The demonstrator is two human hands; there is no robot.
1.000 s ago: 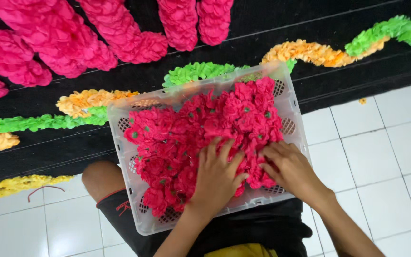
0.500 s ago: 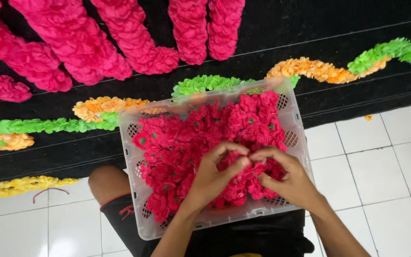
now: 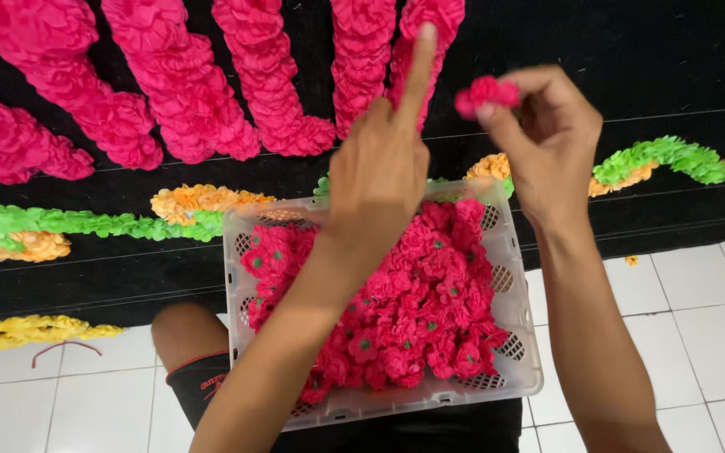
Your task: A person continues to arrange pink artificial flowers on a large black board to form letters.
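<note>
View from above of a person seated on a white tiled floor [image 3: 698,294] with a white plastic basket [image 3: 527,369] resting on their lap. The basket is heaped with pink crepe-paper flowers [image 3: 417,306], many with small green centres.

Both hands are raised above the far edge of the basket. The right hand [image 3: 547,138] pinches a single pink paper flower [image 3: 484,92] between thumb and fingertips, its grip closed on the flower, held up just beyond the basket's far right corner. The left hand [image 3: 379,159] hovers over the basket's far rim, index finger pointing straight away, the other fingers curled in, holding nothing visible.

Beyond the basket lies a black cloth [image 3: 614,50]. On it, thick pink ruffled strands [image 3: 186,92] fan out at the far side, and a wavy band of green and orange ruffles [image 3: 127,220] runs past the basket's far edge on both sides. A yellow ruffled strip [image 3: 18,331] lies to the basket's left.
</note>
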